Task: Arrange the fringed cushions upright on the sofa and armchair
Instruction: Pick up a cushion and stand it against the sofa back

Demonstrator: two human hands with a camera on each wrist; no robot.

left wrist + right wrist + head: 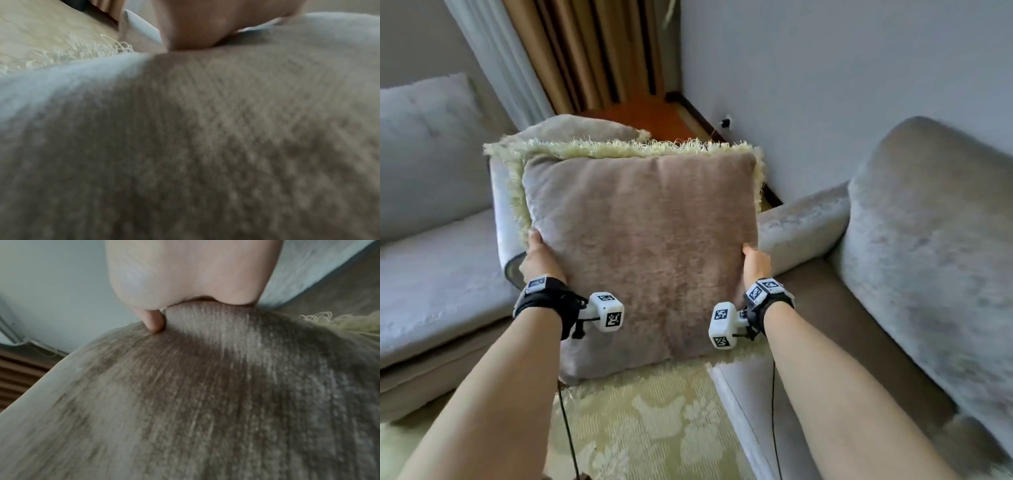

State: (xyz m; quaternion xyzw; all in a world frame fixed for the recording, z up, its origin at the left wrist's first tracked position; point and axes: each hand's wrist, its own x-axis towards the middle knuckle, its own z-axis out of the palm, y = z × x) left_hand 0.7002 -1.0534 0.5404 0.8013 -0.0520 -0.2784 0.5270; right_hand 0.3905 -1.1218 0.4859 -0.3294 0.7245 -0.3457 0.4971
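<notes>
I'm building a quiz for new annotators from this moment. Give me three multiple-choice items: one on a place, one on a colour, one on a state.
1. Where is the second cushion?
A. Behind the held cushion
B. On the rug
C. On the armchair seat

2. What colour is the held cushion's fringe?
A. Dark red
B. Pale yellow-cream
C. Black

3. How is the held cushion being handled?
A. Lying flat, untouched
B. One hand only
C. Gripped by both hands, one on each side

Answers:
1. A: the second cushion peeks out behind the held cushion.
2. B: the fringe along its top edge is pale yellow-cream.
3. C: the left hand and right hand grip opposite sides of it.
</notes>
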